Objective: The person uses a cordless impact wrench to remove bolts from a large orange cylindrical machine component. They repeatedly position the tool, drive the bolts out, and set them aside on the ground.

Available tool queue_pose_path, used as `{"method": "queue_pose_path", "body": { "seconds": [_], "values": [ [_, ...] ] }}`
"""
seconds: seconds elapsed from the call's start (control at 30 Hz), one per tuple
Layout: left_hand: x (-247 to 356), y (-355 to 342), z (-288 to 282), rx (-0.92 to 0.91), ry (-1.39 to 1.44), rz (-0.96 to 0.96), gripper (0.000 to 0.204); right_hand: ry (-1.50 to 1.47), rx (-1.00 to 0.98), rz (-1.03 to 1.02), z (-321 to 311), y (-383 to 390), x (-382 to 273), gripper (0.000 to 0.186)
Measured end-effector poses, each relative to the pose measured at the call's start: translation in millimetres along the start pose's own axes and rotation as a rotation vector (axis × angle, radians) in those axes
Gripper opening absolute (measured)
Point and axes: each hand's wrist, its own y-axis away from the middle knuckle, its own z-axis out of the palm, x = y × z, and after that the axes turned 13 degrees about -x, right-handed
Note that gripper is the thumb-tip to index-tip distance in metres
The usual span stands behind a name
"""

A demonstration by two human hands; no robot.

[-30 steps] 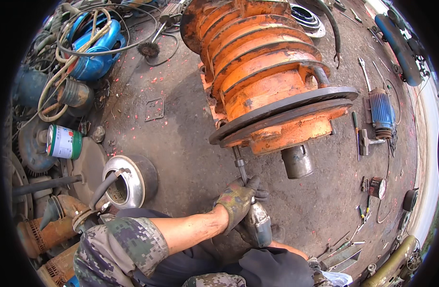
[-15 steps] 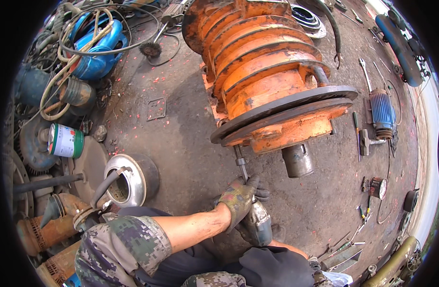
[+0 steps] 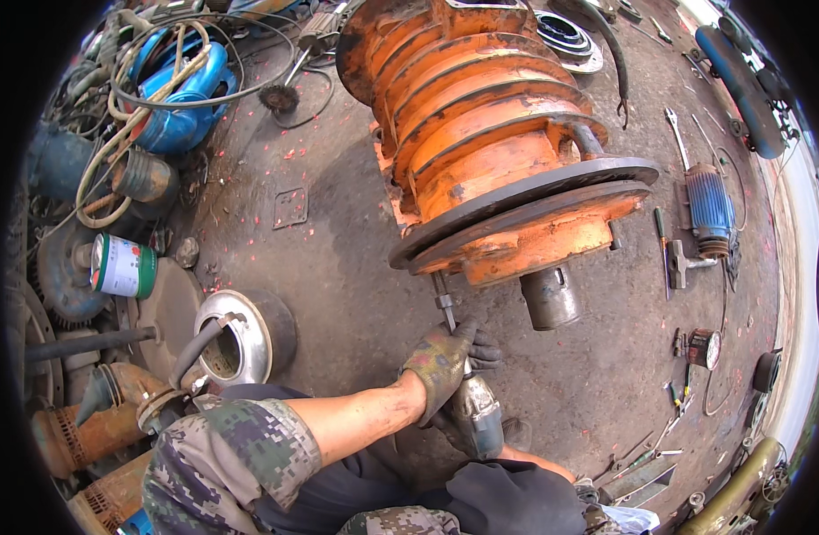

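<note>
My left hand [image 3: 438, 364], in a worn, stained glove, wraps round the thin shaft just ahead of a power wrench [image 3: 477, 410]. The wrench has a silver front housing and a grey-blue rear. Its long socket extension [image 3: 445, 308] reaches up to the lower left rim of a large orange ribbed machine housing [image 3: 507, 160]; the rim hides just what the tip meets. My right hand [image 3: 456, 435] grips the wrench from below, mostly hidden behind its body. A bare metal shaft end [image 3: 552, 300] sticks out of the housing's near flange [image 3: 539, 241], right of the wrench.
Left of my arm stands a silver metal pot [image 3: 249, 334] with a curved handle. Behind it are a paint can [image 3: 124, 266], a blue pump casing [image 3: 185, 98] and rusty pipes [image 3: 97, 437]. On the right lie a blue motor [image 3: 708, 205], a hammer [image 3: 679, 265] and a gauge [image 3: 703, 348].
The whole scene has shifted very slightly left in view. Both hands keep their grip on the wrench, and its extension stays at the flange's rim.
</note>
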Motion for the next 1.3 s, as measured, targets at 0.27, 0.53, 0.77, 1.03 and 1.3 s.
{"method": "queue_pose_path", "body": {
  "seconds": [0.27, 0.53, 0.77, 1.03, 1.3],
  "values": [
    [-16.0, 12.6, 12.2, 0.077, 0.002, 0.055, 0.05, -0.105, 0.093, 0.122, 9.7, 10.9, 6.9, 0.049],
    [-27.0, -4.1, 83.0, -0.064, -0.056, 0.057, 0.056, 0.164, 0.159, 0.174, -52.0, 66.5, -59.7, 0.056],
    [-22.2, -81.0, 187.6, -0.103, -0.202, 0.11, 0.048, -0.185, 0.58, -0.274, -98.3, 120.5, 37.5, 0.077],
    [-1.9, -171.1, 212.7, -0.036, -0.005, 0.195, 0.048, -0.425, 0.634, -0.384, -183.1, 75.5, -24.4, 0.073],
    [14.5, -185.9, 222.3, 0.115, -0.007, 0.189, 0.048, -0.552, 0.556, -0.333, -203.6, 60.5, -42.9, 0.067]
  ]
}}
